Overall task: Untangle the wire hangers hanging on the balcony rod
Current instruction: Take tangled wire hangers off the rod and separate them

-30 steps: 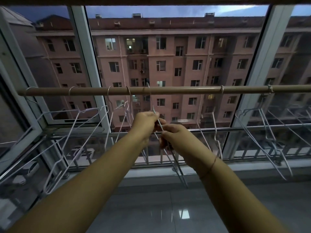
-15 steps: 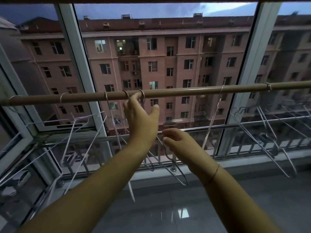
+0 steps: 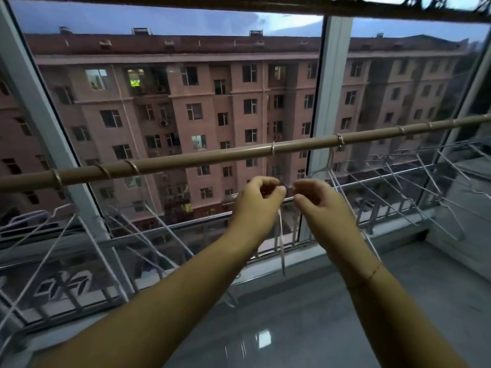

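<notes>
Dropped below the long beige rod (image 3: 202, 160), the left hand (image 3: 256, 205) pinches a thin white wire hanger (image 3: 281, 243); right hand (image 3: 318, 205) at its 3 o'clock, grip unclear; tease apart slowly.

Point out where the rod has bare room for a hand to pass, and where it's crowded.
Widest bare stretch of the rod: between the left cluster of hooks and the single hook above the left hand. A shorter gap lies right of that hook. Crowded: the left cluster, and the right-end hangers, which overlap.
</notes>
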Demonstrator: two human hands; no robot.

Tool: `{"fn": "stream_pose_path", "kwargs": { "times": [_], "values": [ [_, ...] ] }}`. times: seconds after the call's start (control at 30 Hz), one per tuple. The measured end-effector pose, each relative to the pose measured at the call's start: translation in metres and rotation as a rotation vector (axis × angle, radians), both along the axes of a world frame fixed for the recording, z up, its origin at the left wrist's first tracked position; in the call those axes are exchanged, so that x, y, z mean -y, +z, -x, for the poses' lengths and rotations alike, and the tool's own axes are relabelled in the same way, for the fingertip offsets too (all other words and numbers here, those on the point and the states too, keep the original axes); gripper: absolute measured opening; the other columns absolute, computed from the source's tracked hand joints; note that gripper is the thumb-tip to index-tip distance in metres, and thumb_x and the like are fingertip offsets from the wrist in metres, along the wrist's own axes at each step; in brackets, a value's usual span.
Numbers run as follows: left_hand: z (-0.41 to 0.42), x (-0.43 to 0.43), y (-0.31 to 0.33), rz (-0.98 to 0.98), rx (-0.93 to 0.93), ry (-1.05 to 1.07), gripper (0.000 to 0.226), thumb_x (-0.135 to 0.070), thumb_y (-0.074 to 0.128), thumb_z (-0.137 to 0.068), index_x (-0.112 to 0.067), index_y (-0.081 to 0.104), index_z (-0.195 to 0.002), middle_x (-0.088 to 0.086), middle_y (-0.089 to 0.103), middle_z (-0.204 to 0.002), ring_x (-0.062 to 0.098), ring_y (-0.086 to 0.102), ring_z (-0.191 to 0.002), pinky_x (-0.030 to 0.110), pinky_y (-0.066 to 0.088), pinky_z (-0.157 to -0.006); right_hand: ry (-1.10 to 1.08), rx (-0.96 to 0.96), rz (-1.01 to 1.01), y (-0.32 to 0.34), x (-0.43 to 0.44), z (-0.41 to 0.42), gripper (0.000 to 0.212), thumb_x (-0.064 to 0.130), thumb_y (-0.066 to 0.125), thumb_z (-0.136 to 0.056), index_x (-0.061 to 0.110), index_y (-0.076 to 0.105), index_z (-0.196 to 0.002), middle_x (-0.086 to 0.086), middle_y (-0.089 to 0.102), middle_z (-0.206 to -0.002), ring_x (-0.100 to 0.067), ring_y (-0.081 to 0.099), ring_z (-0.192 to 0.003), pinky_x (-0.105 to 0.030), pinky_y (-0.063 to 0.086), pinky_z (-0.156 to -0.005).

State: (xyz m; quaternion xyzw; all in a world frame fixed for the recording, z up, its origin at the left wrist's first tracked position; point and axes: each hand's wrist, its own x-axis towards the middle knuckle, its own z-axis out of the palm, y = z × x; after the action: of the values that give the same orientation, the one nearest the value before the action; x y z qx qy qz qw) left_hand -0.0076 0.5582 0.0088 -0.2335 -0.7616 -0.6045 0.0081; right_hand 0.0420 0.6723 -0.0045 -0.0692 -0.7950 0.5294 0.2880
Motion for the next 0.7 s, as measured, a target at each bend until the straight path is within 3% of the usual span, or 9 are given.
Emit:
{"fn": "stream_pose_path", "kwargs": {
  "times": [0.13,0.23,0.37,0.43,0.5,0.57,0.7],
  "values": [
    [-0.006,-0.046,0.001,0.032,0.044,-0.057,0.025,-0.022,0.053,-0.093,-0.015,0.061,-0.116,-0.006,0.062,-0.101,0.004,0.056,-0.092,0.018,0.046,-0.080,-0.142,-0.045,-0.079,-0.003,-0.051,-0.003,0.027,0.017,0.056,-0.089,0.018,0.058,-0.115,0.005,0.061,-0.103,-0.001,0.057,-0.091,-0.016,0.048,-0.076],
    [-0.006,-0.081,0.003,0.017,0.132,-0.050,0.028,-0.021,0.052,-0.094,-0.014,0.061,-0.119,0.004,0.065,-0.112,0.018,0.060,-0.104,0.034,0.049,-0.094,-0.218,0.027,-0.156,-0.010,-0.090,0.001,0.026,0.019,0.059,-0.087,0.017,0.059,-0.113,-0.003,0.062,-0.108,-0.013,0.060,-0.094,-0.032,0.053,-0.083],
    [0.002,-0.124,-0.004,0.021,0.231,-0.008,0.026,-0.021,0.053,-0.093,-0.013,0.062,-0.116,0.008,0.065,-0.107,0.024,0.060,-0.104,0.042,0.049,-0.097,-0.194,0.150,-0.218,-0.020,-0.131,0.009,0.033,0.024,0.064,-0.083,0.013,0.060,-0.114,-0.007,0.061,-0.109,-0.018,0.059,-0.096,-0.040,0.052,-0.088],
    [0.009,-0.141,-0.012,0.026,0.269,0.023,0.013,-0.020,0.054,-0.092,-0.018,0.067,-0.095,0.006,0.063,-0.094,0.020,0.060,-0.091,0.036,0.051,-0.088,-0.175,0.174,-0.233,-0.025,-0.145,0.010,0.030,0.027,0.065,-0.082,0.015,0.060,-0.108,-0.007,0.061,-0.106,-0.019,0.058,-0.093,-0.040,0.051,-0.087],
    [0.016,-0.155,-0.021,-0.004,0.339,0.068,0.020,-0.017,0.055,-0.092,-0.021,0.062,-0.073,0.007,0.061,-0.079,0.016,0.060,-0.070,0.026,0.050,-0.066,-0.139,0.185,-0.253,-0.031,-0.154,0.011,0.025,0.028,0.067,-0.081,0.018,0.059,-0.102,-0.004,0.060,-0.101,-0.017,0.057,-0.088,-0.037,0.052,-0.082],
    [0.021,-0.166,-0.029,-0.087,0.434,0.107,0.022,-0.014,0.055,-0.092,-0.016,0.062,-0.071,0.005,0.059,-0.068,0.013,0.055,-0.056,0.021,0.048,-0.054,-0.099,0.193,-0.277,-0.035,-0.157,0.012,0.024,0.029,0.069,-0.079,0.019,0.056,-0.097,-0.001,0.058,-0.096,-0.014,0.056,-0.083,-0.032,0.050,-0.076],
    [0.024,-0.181,-0.033,-0.161,0.523,0.127,0.024,-0.014,0.055,-0.092,-0.011,0.062,-0.070,0.004,0.051,-0.061,0.011,0.045,-0.049,0.013,0.040,-0.039,-0.002,0.209,-0.239,-0.038,-0.159,0.013,0.025,0.028,0.072,-0.076,0.017,0.054,-0.088,-0.002,0.058,-0.086,-0.017,0.054,-0.075,-0.033,0.049,-0.067]
  ]
}}
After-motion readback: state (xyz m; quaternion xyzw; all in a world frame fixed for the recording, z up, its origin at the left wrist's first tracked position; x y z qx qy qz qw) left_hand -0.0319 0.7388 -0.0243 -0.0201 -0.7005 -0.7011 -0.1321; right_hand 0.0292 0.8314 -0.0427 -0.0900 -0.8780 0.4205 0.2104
